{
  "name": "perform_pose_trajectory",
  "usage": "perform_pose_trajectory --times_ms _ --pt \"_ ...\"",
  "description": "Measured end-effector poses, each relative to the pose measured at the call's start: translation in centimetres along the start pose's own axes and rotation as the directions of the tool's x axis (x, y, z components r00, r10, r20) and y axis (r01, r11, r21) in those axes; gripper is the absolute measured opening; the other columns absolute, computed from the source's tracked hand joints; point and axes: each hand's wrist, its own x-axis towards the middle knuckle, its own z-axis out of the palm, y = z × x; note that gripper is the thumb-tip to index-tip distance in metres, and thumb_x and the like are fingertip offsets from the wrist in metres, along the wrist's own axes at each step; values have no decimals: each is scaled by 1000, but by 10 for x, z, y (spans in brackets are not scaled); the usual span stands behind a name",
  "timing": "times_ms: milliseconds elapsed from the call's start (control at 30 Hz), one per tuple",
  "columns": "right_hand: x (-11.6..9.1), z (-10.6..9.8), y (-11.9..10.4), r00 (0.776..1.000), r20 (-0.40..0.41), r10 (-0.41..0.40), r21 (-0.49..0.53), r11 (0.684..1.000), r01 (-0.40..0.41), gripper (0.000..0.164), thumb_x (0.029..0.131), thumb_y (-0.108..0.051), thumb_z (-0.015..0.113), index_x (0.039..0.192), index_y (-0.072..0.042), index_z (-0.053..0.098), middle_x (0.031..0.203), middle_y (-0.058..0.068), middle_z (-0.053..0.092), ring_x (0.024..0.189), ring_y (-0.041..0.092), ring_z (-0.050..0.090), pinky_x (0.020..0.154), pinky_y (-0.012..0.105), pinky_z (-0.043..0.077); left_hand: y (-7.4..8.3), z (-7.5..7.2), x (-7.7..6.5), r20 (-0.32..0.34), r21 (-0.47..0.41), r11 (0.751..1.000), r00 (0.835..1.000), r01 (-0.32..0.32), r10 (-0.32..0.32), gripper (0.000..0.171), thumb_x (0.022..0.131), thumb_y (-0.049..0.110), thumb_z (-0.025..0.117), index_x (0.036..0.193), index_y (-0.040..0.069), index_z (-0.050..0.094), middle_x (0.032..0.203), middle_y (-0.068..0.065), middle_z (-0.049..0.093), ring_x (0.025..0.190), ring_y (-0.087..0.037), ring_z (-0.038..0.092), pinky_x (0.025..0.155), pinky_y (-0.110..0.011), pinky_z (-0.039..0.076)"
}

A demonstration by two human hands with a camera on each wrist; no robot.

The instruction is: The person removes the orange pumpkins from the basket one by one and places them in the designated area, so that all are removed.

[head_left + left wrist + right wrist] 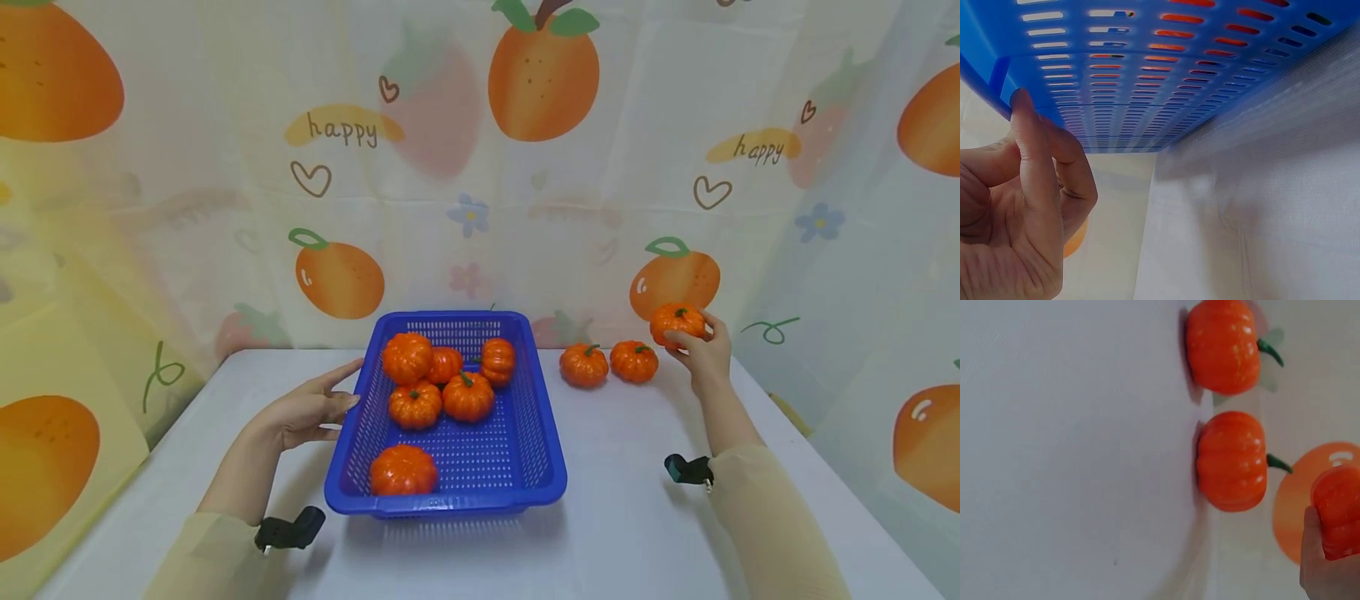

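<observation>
A blue perforated plastic basket stands on the table with several small orange toy pumpkins inside. At its left rim my left hand holds on, with bent fingers by the edge; the left wrist view shows a fingertip under the rim. My right hand grips another small pumpkin between thumb and fingers, raised above the table's far right. In the right wrist view this held pumpkin is partly cut off. Two more pumpkins, one nearer the basket and one farther right, rest on the table.
A white cloth covers the table. Directly behind its far edge hangs a curtain printed with oranges, hearts and words. Small black devices are strapped at the left wrist and the right wrist.
</observation>
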Motion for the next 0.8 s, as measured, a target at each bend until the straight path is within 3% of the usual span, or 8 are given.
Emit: perform_pose_trajectory --times_ms 133,367,467,567,667,800 --pt "5 -10 5 995 -81 55 56 997 -50 84 87 -2 69 155 -23 25 150 2 31 95 7 55 64 16 58 -1 0 1 2 -1 1000 1000 1 -1 81 101 22 55 160 24 0 99 3 69 88 -12 69 82 -31 60" --pt "9 -24 18 984 -148 102 49 994 -96 80 90 -8 67 155 -26 24 163 2 19 130 19 46 66 17 59 -3 -2 2 0 1 1000 1000 -2 2 81 101 22 54 160 25 0 99 3 68 88 -12 69 83 -31 60" --pt "10 -29 25 979 -168 114 -4 993 -116 81 91 -13 67 156 -26 21 166 2 15 137 22 42 70 18 59 -3 -2 2 -4 2 1000 1000 -2 2 80 101 23 55 160 25 0 100 2 68 89 -12 69 83 -31 60" --pt "10 -34 32 974 -187 127 -66 988 -142 81 92 -18 66 157 -25 18 167 3 13 142 22 37 87 23 58 -2 -1 2 -4 2 1000 1000 -2 2 80 101 23 55 160 25 0 101 2 68 89 -12 69 83 -32 60" --pt "11 -37 37 968 -212 136 -126 978 -165 82 92 -22 65 158 -25 17 167 5 12 148 24 29 108 31 47 -2 -1 2 -3 4 1000 1000 -1 1 81 101 23 55 160 25 0 101 2 68 89 -12 69 83 -32 60" --pt "14 -41 45 962 -250 111 -201 966 -164 83 91 -21 66 159 -21 18 167 6 13 153 25 21 120 36 34 -1 -1 1 0 9 1000 1000 -1 1 81 101 24 55 160 24 0 101 1 67 89 -13 69 83 -31 60"
